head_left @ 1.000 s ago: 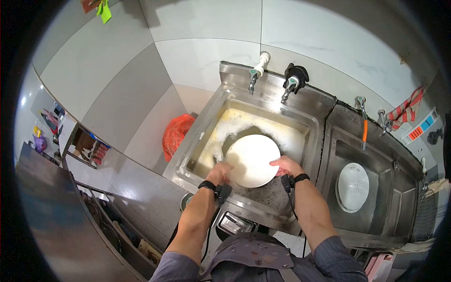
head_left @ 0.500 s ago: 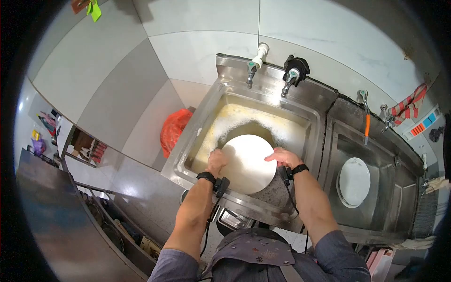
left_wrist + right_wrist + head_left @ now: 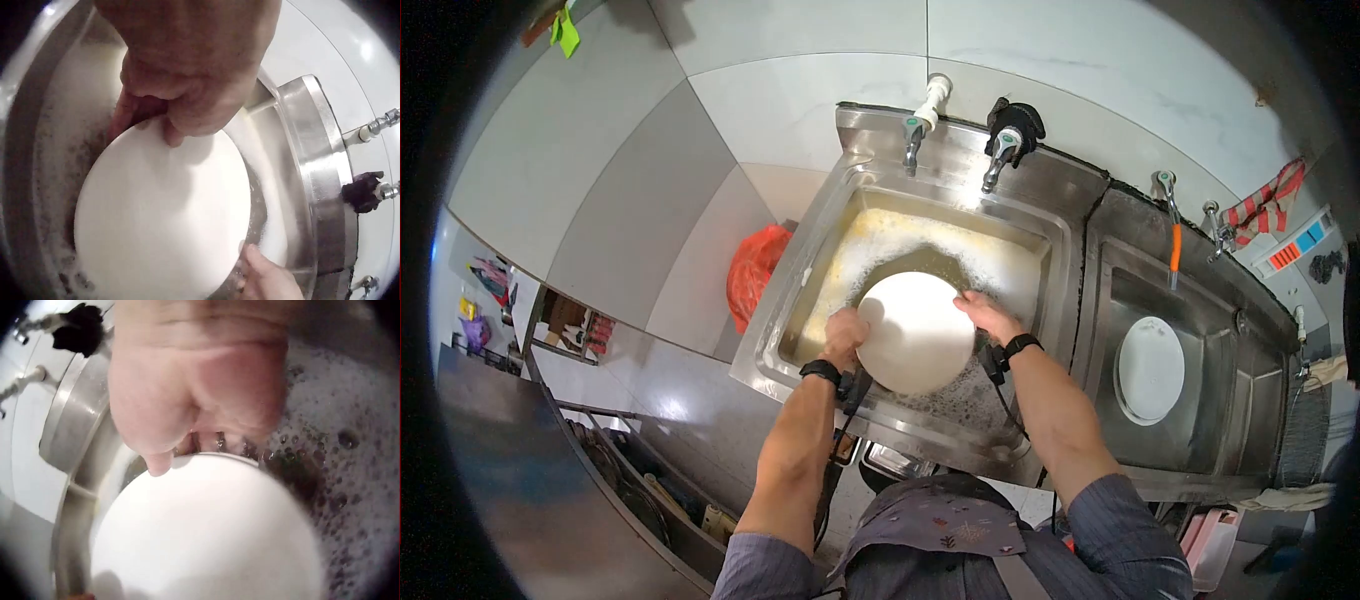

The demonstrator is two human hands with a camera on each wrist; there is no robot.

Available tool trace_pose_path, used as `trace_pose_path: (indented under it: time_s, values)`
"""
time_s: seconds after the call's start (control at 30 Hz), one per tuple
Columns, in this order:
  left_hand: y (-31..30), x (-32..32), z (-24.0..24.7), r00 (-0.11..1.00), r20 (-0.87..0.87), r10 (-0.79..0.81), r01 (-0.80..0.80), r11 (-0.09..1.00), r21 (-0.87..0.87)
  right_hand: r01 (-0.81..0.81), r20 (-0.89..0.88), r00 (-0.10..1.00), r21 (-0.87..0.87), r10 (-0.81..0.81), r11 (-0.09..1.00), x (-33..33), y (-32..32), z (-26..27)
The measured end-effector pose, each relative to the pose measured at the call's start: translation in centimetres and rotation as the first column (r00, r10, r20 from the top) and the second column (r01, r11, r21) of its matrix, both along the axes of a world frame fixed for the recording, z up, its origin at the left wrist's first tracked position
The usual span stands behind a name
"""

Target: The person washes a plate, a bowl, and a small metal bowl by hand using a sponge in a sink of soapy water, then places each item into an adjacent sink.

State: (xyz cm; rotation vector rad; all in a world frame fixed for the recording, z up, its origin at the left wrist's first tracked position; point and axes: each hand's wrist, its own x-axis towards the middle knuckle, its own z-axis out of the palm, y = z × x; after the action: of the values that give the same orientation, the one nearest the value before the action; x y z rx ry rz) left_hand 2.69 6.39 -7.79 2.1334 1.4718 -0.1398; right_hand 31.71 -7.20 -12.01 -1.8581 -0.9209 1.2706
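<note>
A white oval plate (image 3: 916, 333) is held over the soapy water of the left sink basin (image 3: 1055, 290). My left hand (image 3: 845, 332) grips its left edge, and my right hand (image 3: 990, 315) its upper right edge. In the left wrist view the left thumb lies on the face of the plate (image 3: 162, 219), with fingers behind the rim. The right wrist view has the right hand (image 3: 197, 394) pinching the plate (image 3: 212, 531), thumb on top and the other fingers partly hidden beneath.
White plates (image 3: 1152, 370) lie stacked in the right basin (image 3: 1100, 420). Taps (image 3: 912, 145) stand along the back, one with a black cloth (image 3: 1018, 122) around it. An orange-tipped tap (image 3: 1175, 250) is above the right basin. A red bag (image 3: 755, 275) sits left of the sink.
The head view has shifted. Both hands still hold the plate, which has tilted slightly and moved a little within the basin.
</note>
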Motion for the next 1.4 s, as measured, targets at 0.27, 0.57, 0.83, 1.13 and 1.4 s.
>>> trace_pose_path:
  time_s: [0.27, 0.57, 0.83, 1.13, 1.4]
  values:
    - [-0.4, -0.5, 0.0, 0.999, -0.030, -0.017, 0.019, 0.998, 0.054, -0.430, 0.550, 0.423, -0.578, 0.720, 0.694, -2.5, -3.6, 1.2]
    - [-1.2, 0.6, -6.2, 0.994, -0.066, -0.081, 0.073, 0.989, -0.126, -0.285, 0.249, 0.164, -0.914, 0.954, 0.288, -3.8, -3.7, 1.5]
    - [-4.3, 2.3, -1.7, 0.891, -0.098, -0.444, 0.403, 0.871, -0.281, -0.663, 0.318, 0.119, -0.680, 0.941, 0.314, -1.0, -0.2, 1.3]
    - [-7.0, 4.3, 1.4, 0.801, 0.234, 0.550, -0.246, 0.660, -0.710, -0.083, -0.070, 0.994, 0.073, 0.088, 0.994, -0.1, 1.6, 10.9]
    - [-7.1, 8.3, 1.8, 0.795, 0.272, 0.543, -0.092, 0.551, -0.830, -0.494, 0.653, 0.290, -0.524, 0.700, 0.694, 3.3, -3.2, -5.3]
